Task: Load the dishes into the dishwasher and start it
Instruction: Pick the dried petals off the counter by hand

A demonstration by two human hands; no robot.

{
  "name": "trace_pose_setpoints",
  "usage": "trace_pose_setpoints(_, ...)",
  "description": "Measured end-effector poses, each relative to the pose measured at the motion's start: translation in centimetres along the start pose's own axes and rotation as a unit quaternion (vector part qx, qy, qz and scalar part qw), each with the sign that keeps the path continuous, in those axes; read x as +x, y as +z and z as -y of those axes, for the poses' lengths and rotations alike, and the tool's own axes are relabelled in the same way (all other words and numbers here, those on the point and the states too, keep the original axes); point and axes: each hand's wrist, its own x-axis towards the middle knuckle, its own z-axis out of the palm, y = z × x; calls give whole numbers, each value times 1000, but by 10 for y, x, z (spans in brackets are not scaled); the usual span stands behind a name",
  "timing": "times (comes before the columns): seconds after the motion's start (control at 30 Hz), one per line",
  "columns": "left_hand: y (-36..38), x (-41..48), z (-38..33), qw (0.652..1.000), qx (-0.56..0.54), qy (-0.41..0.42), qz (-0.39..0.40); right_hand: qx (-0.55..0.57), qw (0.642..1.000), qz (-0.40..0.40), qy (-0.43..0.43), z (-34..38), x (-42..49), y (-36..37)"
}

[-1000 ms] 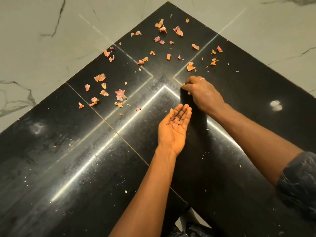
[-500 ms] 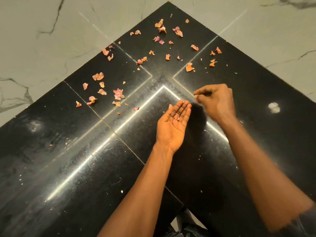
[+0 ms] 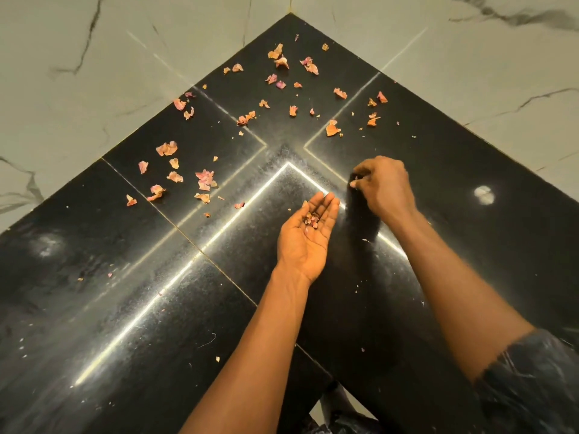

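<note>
left hand (image 3: 308, 239) is held palm up over the black counter (image 3: 125, 308), fingers nearly straight and pointed up-right toward the far corner, with small flakes (image 3: 311, 219) carried at the finger bases. right hand (image 3: 383, 186) is set just beside it, knuckles up, fingertips curled together at the counter; whether anything is pinched cannot be told. loose flakes (image 3: 203, 180) are scattered over the far half, up near the marble walls (image 3: 94, 89); only crumbs are seen on the near slabs.

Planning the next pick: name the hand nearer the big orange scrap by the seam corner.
Right. The right hand is just below-right of the orange scrap; the left hand farther below.
</note>
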Motion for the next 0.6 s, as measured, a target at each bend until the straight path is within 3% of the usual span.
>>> trace_pose_setpoints(0.2,-4,1,1,1000,1,7,21,-76,993,-31,-85,16,-9,11)
trace_pose_setpoints(0.33,-1,0,0,1000,15,21,12,52,999,-8,-6,15,-10,7)
trace_pose_setpoints(0.43,6,3,0,999,33,24,-20,194,978,-50,52,19,-31,-6)
trace_pose_setpoints(0.53,8,12,4,998,47,19,-31,264,964,-23,3,40,-71,-6)
trace_pose_setpoints(0.6,7,18,11,998,46,-27,-25,227,970,-24,-79,45,-91,3)
